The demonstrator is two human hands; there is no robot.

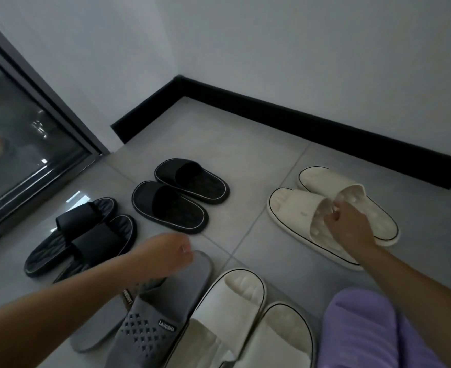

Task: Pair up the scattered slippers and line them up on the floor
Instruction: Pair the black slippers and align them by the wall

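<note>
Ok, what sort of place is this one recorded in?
Likely a home entryway corner: tiled floor, black skirting board under white walls, a glass door on the left, and slippers in pairs on the floor.

The grey floor tiles (245, 144) look smooth with a low sheen, glossier beside the glass door panel (20, 134) in its dark metal-looking frame (59, 110). The cream rubbery slippers by the wall (293, 208) are matt, with nubbed footbeds. The black slippers with pale piping (176, 208) have embossed footbeds. The grey perforated plastic slipper (150, 330) is matt. The purple cloth (365, 328) looks soft.
</note>
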